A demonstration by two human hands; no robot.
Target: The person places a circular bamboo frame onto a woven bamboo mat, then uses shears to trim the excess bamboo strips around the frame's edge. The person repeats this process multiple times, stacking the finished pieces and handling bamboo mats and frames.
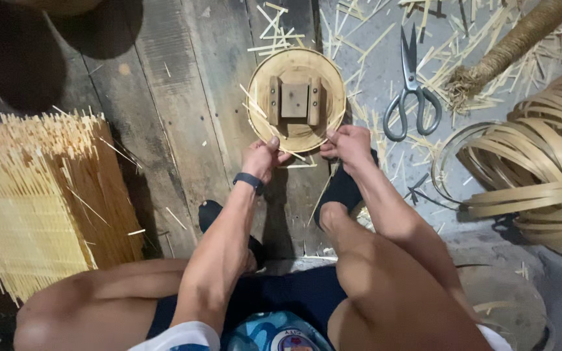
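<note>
Both forearms extend from the 6 o'clock edge of the view toward 12 o'clock, converging so that the hands sit close together just above centre, the left hand at roughly 11 o'clock of centre and the right hand at roughly 1 o'clock. Each hand is curled, knuckles up, with thumb and fingertips pinched together at its 12 o'clock end. The left wrist carries a dark band, and both bare knees are raised, one beneath each forearm, at 7 and 5 o'clock.
</note>
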